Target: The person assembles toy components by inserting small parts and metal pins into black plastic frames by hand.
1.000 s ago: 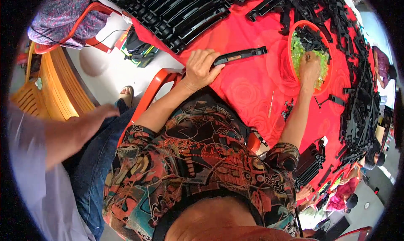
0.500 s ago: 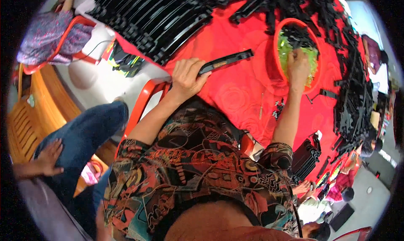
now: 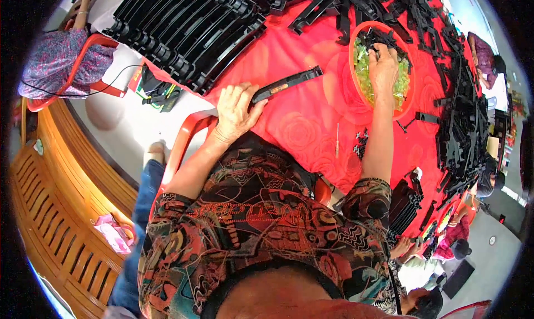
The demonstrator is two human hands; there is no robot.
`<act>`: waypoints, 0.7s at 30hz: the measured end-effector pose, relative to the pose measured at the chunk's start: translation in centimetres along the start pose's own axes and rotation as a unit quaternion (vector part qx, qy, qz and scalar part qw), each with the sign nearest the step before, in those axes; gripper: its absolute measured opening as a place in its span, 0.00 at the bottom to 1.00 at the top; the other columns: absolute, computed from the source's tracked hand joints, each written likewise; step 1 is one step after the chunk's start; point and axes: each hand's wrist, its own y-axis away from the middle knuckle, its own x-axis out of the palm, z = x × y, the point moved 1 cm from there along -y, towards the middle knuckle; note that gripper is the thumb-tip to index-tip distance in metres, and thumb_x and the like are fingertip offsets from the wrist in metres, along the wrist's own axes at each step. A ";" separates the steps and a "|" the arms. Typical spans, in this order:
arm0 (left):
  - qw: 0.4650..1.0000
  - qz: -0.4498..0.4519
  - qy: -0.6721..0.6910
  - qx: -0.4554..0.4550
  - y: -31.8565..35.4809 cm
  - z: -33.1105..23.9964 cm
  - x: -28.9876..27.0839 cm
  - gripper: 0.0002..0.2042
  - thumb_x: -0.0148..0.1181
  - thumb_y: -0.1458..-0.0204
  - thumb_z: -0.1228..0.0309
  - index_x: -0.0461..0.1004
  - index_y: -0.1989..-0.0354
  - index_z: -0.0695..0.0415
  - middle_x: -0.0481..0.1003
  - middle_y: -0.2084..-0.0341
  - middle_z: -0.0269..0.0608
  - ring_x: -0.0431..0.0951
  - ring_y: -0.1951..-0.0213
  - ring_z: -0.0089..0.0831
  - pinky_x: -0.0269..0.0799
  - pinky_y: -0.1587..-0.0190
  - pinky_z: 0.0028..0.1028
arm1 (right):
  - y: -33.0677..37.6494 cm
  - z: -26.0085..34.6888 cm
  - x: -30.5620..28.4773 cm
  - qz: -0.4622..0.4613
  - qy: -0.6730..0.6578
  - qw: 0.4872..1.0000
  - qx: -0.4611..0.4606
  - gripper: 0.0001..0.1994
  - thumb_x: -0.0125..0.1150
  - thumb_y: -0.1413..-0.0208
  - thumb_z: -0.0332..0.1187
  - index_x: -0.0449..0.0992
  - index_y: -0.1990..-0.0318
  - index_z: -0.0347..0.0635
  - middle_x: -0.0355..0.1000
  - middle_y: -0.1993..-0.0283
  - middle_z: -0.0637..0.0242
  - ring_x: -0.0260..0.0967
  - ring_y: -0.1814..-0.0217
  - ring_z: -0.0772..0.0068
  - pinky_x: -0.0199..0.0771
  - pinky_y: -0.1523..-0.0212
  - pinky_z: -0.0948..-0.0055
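Red cloth (image 3: 300,131), in the head view, is overlaid by a black bar (image 3: 300,78), whose near end is clasped between the fingers and thumb of the left hand (image 3: 236,112); its far end is pointed away to the right, toward an orange-red basin (image 3: 352,67). Whether the bar is rested on the cloth or held just above it cannot be told. By the right hand (image 3: 382,67) the basin is entered, its bent fingertips sunk among black pieces (image 3: 399,42) beside yellow-green pieces (image 3: 364,79); whether anything is pinched there cannot be told.

For this step — judged to be the picking of a small part — the bar is best steadied lightly near its end, with its slotted face kept upward and the copper-toned strip (image 3: 279,88) left unpressed. A single piece is best separated by the fingertips, so that neighbours are not dragged over the rim.

Much is concealed: the bar's near end by the left fingers, the basin's middle by the right hand. The shapes of the small pieces are too fine to be resolved, and the row of black bars (image 3: 183,32) is cut off above.
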 end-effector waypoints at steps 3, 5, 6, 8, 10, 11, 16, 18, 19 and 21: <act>1.000 0.001 0.001 0.002 -0.1 -0.3 -0.1 0.19 0.67 0.63 0.69 0.72 0.61 0.60 0.71 0.66 0.42 0.71 0.67 0.38 0.64 0.65 0.33 | 0.2 -0.6 0.2 -0.003 -0.024 1.000 -0.008 0.07 0.62 0.53 0.29 0.74 0.64 0.41 0.68 0.69 0.58 0.70 0.68 0.58 0.68 0.67 0.62; 1.000 -0.009 0.000 0.002 0.1 -0.2 -0.1 0.19 0.67 0.64 0.68 0.73 0.61 0.59 0.71 0.66 0.41 0.70 0.67 0.36 0.63 0.66 0.32 | 0.4 -0.4 -0.1 -0.010 -0.059 0.998 -0.012 0.07 0.62 0.53 0.29 0.74 0.65 0.40 0.68 0.70 0.58 0.69 0.69 0.58 0.68 0.67 0.63; 1.000 -0.012 0.002 0.003 0.2 -0.1 -0.1 0.19 0.67 0.63 0.68 0.73 0.61 0.59 0.71 0.67 0.41 0.70 0.67 0.36 0.63 0.66 0.32 | 0.6 -0.4 -0.4 -0.010 -0.095 0.995 0.021 0.07 0.61 0.53 0.29 0.74 0.66 0.41 0.69 0.69 0.57 0.69 0.67 0.56 0.68 0.66 0.61; 1.000 -0.014 0.001 0.004 0.2 -0.1 -0.1 0.18 0.67 0.63 0.68 0.73 0.61 0.58 0.71 0.67 0.41 0.70 0.67 0.36 0.63 0.66 0.32 | 0.9 -0.5 -0.8 -0.043 -0.140 0.989 0.028 0.05 0.60 0.53 0.27 0.73 0.68 0.38 0.71 0.71 0.58 0.69 0.68 0.61 0.69 0.66 0.64; 1.000 -0.013 -0.004 0.005 0.2 -0.1 -0.1 0.19 0.67 0.62 0.68 0.72 0.60 0.58 0.71 0.66 0.41 0.70 0.67 0.37 0.63 0.66 0.32 | 1.4 0.0 -2.0 -0.064 -0.194 0.977 0.062 0.06 0.61 0.54 0.27 0.73 0.68 0.37 0.72 0.71 0.59 0.69 0.69 0.64 0.68 0.65 0.66; 1.000 -0.007 -0.004 0.006 0.0 -0.1 0.0 0.19 0.67 0.62 0.68 0.72 0.60 0.58 0.71 0.66 0.41 0.70 0.67 0.37 0.63 0.66 0.32 | 1.9 0.2 -2.6 -0.086 -0.245 0.961 0.096 0.06 0.62 0.55 0.27 0.73 0.68 0.37 0.72 0.71 0.59 0.69 0.69 0.67 0.68 0.65 0.68; 0.997 0.040 -0.062 -0.006 -0.2 -0.7 -0.8 0.23 0.66 0.59 0.64 0.70 0.54 0.58 0.70 0.62 0.42 0.69 0.62 0.38 0.63 0.61 0.35 | 4.2 3.9 -4.2 0.015 -0.520 0.834 0.184 0.02 0.61 0.51 0.23 0.75 0.69 0.39 0.70 0.72 0.78 0.63 0.69 0.87 0.63 0.66 0.84; 0.995 0.054 -0.081 0.001 -0.5 -0.9 -1.2 0.25 0.66 0.60 0.64 0.68 0.52 0.57 0.68 0.60 0.41 0.68 0.60 0.37 0.61 0.58 0.35 | 6.0 7.0 -4.8 0.064 -0.512 0.827 0.225 0.03 0.60 0.52 0.22 0.76 0.69 0.38 0.70 0.72 0.77 0.63 0.68 0.86 0.63 0.66 0.84; 0.995 0.056 -0.081 0.002 -0.5 -1.0 -1.3 0.25 0.66 0.60 0.64 0.68 0.52 0.57 0.68 0.60 0.41 0.68 0.60 0.37 0.61 0.58 0.35 | 6.5 8.2 -4.8 0.108 -0.496 0.822 0.259 0.04 0.60 0.52 0.21 0.76 0.68 0.37 0.71 0.72 0.76 0.64 0.68 0.86 0.63 0.65 0.84; 0.995 0.052 -0.080 0.008 -0.7 -1.2 -1.5 0.24 0.66 0.60 0.64 0.68 0.53 0.57 0.68 0.60 0.41 0.68 0.60 0.38 0.61 0.58 0.36 | 8.1 9.5 -2.5 0.098 -0.551 0.804 0.200 0.05 0.60 0.52 0.20 0.77 0.67 0.38 0.72 0.71 0.76 0.64 0.68 0.88 0.62 0.68 0.87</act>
